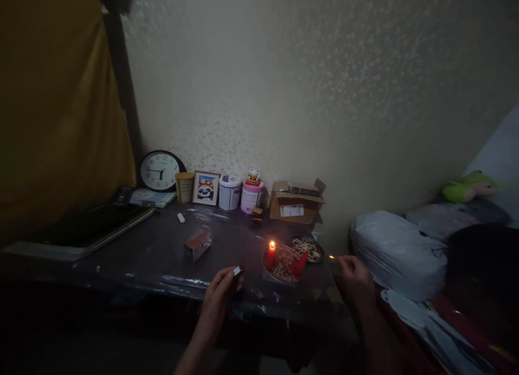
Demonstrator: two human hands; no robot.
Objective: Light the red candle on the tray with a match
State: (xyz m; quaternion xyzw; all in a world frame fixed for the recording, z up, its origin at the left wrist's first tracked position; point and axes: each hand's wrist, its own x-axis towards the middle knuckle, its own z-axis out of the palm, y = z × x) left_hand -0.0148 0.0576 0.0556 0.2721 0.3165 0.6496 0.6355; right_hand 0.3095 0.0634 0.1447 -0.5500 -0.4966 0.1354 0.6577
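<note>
My left hand (219, 295) is closed around a small matchbox (237, 270) at the table's front edge. On the right, my right hand (356, 275) pinches a match with a small flame (332, 257) at its tip. Between the hands, a red candle (272, 249) burns upright at the left of a round dish (283, 277) of small brownish bits. A second red piece (299, 265), perhaps another candle, leans at the dish's right side without a flame. Behind it sits a plate of pale sticks (308, 249), possibly matches. Dim light hides fine detail.
A wrapped pack of small boxes (198, 242) and a white object (180, 218) lie on the dark table. Along the wall stand a clock (160, 171), a framed panda picture (206, 189), tubs (230, 193) and a cardboard box (295, 204). White bags (399, 253) bulge at right.
</note>
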